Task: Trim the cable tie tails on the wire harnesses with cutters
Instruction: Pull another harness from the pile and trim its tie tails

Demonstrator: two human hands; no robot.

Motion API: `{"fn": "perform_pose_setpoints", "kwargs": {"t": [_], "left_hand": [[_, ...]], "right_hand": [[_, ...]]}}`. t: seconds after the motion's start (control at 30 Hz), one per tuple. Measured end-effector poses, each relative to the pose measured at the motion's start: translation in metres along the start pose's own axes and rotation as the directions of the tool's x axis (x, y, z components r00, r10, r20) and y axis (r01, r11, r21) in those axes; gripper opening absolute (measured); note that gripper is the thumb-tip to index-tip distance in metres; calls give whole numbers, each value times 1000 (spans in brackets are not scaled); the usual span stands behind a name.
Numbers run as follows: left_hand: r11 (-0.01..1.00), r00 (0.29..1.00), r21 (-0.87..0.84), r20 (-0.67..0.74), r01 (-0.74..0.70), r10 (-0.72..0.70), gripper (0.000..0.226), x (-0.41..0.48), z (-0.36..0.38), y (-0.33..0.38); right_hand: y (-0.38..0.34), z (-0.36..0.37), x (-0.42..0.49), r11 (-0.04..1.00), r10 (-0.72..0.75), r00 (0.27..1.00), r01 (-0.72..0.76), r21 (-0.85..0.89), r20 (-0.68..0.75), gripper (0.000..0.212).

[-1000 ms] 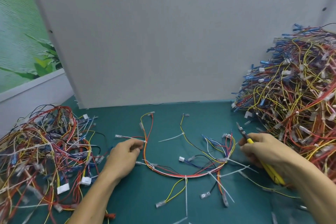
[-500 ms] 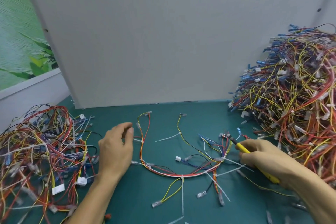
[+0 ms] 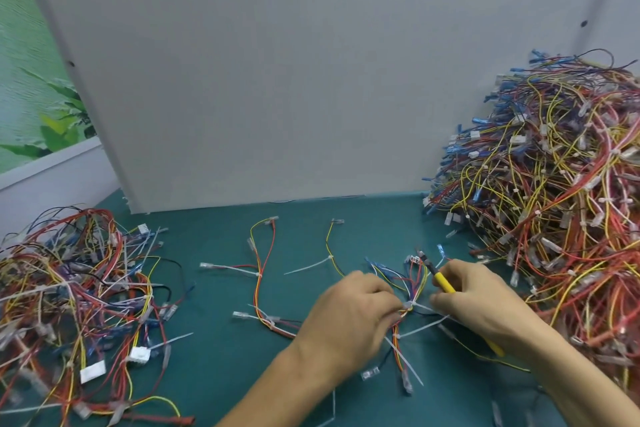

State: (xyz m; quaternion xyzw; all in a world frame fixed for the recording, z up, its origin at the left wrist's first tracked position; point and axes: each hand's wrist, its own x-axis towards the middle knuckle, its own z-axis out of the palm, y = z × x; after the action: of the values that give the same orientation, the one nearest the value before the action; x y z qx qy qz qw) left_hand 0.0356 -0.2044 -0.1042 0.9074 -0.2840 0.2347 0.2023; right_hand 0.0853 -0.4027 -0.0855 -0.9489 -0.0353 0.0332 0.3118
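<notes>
Lower centre: left hand (image 3: 349, 317) pinches harness (image 3: 280, 329) at a tie. Right hand (image 3: 483, 302) grips yellow cutters (image 3: 442, 280), tip pointing upper left.

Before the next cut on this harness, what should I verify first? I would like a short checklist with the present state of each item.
1. Left hand holds the wire harness beside the cable tie head: ok.
2. Right hand grips the yellow-handled cutters: ok.
3. Cutters set on the white tail: not ok, they point up and away from the tie.
4. Blades open: cannot tell, blurred.
5. Harness wires clear of the cut: cannot tell.
</notes>
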Motion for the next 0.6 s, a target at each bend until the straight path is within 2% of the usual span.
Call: {"fn": "perform_pose_setpoints", "kwargs": {"t": [0.1, 0.33, 0.6], "left_hand": [[999, 996, -26, 84, 27, -25, 22, 13, 13, -4], [987, 977, -117, 197, 109, -85, 18, 25, 22, -15], [946, 969, -237, 166, 221, -185, 17, 18, 33, -17]], "right_hand": [[-2, 3, 1, 1000, -5, 1000, 5, -26, 9, 12], [-4, 4, 2, 999, 3, 998, -1, -38, 59, 12], [-3, 0, 3, 999, 25, 990, -28, 21, 142, 12]]}}
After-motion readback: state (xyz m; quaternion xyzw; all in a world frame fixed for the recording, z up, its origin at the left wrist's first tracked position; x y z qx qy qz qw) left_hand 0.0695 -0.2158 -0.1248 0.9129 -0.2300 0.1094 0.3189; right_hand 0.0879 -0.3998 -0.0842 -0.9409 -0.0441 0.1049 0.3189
